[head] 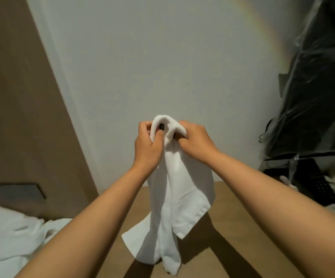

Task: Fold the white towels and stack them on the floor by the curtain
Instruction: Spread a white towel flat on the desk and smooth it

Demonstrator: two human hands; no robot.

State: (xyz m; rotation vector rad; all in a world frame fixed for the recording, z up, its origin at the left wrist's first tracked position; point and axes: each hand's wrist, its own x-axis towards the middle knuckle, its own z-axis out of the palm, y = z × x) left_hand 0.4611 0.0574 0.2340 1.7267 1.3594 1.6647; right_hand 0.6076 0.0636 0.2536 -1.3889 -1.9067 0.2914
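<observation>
A white towel (179, 199) hangs bunched in front of me, its top edge held up against the pale wall. My left hand (147, 144) grips the top on the left, thumb over the cloth. My right hand (193, 139) grips the top on the right, fingers curled into the fabric. The two hands are close together. The towel's lower end trails down to the brown floor (242, 227). More white cloth (12, 235) lies in a loose heap at the lower left.
A brown panel (22, 107) with a grey plate (18, 190) rises on the left. On the right stands something dark wrapped in clear plastic (319, 93), with a black perforated object (313, 181) and small white items at its foot.
</observation>
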